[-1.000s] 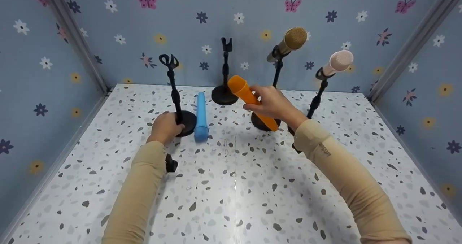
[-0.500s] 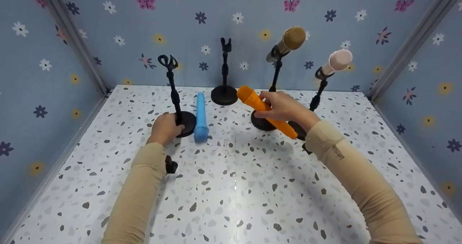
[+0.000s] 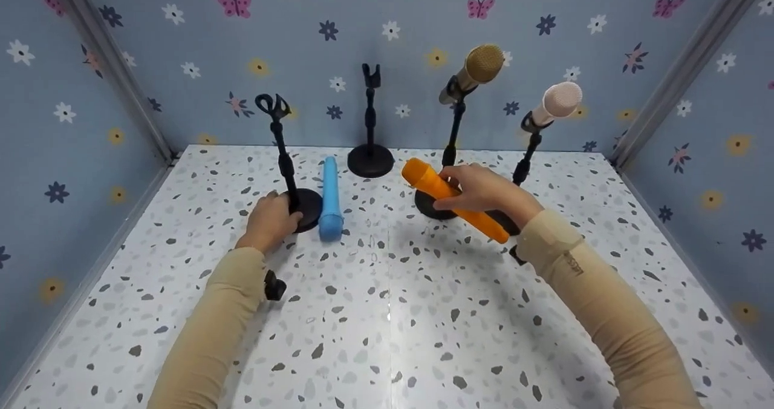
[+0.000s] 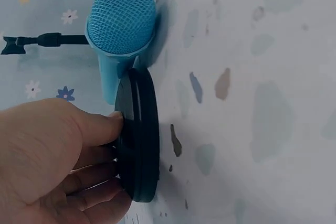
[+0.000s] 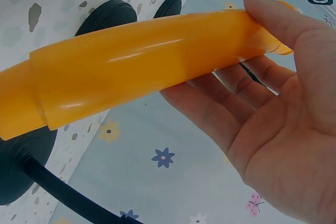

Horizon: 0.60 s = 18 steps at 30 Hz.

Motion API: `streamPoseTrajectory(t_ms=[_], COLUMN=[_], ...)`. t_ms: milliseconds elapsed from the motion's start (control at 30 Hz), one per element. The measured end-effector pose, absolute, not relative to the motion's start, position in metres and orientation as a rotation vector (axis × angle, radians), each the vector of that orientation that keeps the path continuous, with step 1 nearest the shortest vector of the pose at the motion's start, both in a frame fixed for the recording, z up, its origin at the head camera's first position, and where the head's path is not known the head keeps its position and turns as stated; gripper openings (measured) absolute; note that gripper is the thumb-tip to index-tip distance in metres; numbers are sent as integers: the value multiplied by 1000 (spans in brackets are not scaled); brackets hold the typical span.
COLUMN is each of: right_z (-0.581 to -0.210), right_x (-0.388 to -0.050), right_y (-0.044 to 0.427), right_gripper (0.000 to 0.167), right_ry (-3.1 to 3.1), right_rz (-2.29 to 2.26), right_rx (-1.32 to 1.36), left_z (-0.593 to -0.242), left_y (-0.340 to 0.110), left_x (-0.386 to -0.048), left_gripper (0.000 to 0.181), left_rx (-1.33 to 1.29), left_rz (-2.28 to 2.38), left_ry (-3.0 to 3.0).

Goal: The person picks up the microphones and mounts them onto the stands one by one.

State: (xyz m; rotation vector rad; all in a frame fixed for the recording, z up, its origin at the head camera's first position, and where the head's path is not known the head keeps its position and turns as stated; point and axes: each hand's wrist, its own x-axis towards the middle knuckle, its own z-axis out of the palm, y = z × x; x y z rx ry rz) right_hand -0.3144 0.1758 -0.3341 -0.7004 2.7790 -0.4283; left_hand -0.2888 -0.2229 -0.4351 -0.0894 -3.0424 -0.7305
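My right hand holds an orange microphone above the table, tilted with its head toward the far left. In the right wrist view the thumb lies along one side of the orange microphone and the fingers along the other. My left hand grips the round base of a black microphone stand whose clip holds nothing. The left wrist view has the thumb on top of that base and the fingers at its edge. Beside it a blue microphone lies on the table.
Another black stand with a bare clip is at the back. On the right, one stand bears a gold microphone and another a white-pink microphone. Patterned walls enclose the speckled table behind and at both sides.
My right hand has moved down and to the right with the orange microphone, which now leans flatter. The left hand keeps its grip on the base; the head view has shifted slightly.
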Motion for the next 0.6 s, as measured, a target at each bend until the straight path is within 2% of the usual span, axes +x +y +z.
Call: streamPoseTrajectory(t_ms=[167,467,600], right_z=[-336,-336,-335], right_x=[-315,-312,-311], right_y=[180,186,186], right_gripper=[46,46,48], right_ry=[2770,2754,2754], right_rz=[-434,-440,-435], right_rx=[-730,-745,-762], left_z=[-437,-422,-409], left_y=[-223,-202,-184], left_x=[-287,-277,-283], left_gripper=[49,36,35], left_rx=[-119,-154,-302], left_rz=[-685,-578,-652], left_ry=[-3029,-3078,-3071])
